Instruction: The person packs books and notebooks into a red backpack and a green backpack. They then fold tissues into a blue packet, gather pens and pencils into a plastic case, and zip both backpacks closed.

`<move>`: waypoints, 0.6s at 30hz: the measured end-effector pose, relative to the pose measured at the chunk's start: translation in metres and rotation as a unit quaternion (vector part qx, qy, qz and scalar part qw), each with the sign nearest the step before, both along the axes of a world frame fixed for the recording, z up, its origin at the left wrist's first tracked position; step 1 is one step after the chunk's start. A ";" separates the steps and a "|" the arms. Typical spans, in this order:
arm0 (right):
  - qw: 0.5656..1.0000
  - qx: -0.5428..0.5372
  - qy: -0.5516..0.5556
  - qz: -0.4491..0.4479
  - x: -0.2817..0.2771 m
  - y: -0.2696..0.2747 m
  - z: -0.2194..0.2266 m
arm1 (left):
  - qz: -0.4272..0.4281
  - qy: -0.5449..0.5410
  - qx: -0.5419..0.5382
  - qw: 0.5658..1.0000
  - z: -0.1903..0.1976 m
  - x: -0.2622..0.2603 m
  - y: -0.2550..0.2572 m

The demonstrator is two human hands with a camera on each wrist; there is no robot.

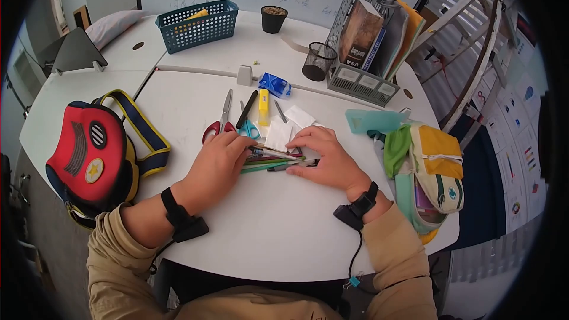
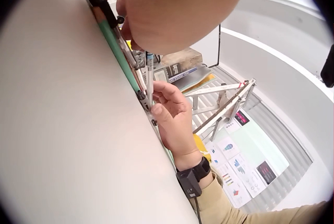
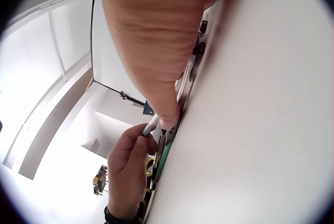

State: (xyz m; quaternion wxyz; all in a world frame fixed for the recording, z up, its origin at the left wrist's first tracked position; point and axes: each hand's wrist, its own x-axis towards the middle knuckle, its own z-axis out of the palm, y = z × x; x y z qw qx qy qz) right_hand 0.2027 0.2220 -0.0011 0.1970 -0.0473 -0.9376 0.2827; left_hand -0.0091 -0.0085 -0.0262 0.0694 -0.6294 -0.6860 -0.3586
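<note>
A loose bunch of pens and pencils lies on the white table between the two hands. My left hand pinches a clear pen with a blue end, which slants across toward the right hand. Thumb and fingertips of my right hand close around the other ends of the bunch. A green pencil and a dark pen lie nearest the table's front. Just beyond the hands are red-handled scissors, blue-handled scissors, a black marker, a yellow stick and a white packet.
A red bag stands at left, a green and yellow pencil bag at right. Farther back are a blue packet, a teal basket, a plant pot, a mesh cup and a grey book box.
</note>
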 end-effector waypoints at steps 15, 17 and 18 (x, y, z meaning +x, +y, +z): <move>0.923 -0.363 0.123 0.020 -0.007 0.007 -0.032 | 0.002 -0.193 -0.038 0.980 0.010 0.003 -0.002; 0.870 -0.478 0.118 0.036 -0.007 0.006 -0.031 | 0.006 -0.185 -0.024 0.982 0.007 0.005 -0.003; 0.837 -0.533 0.115 0.044 -0.007 0.004 -0.030 | 0.010 -0.187 -0.009 0.982 0.005 0.006 -0.002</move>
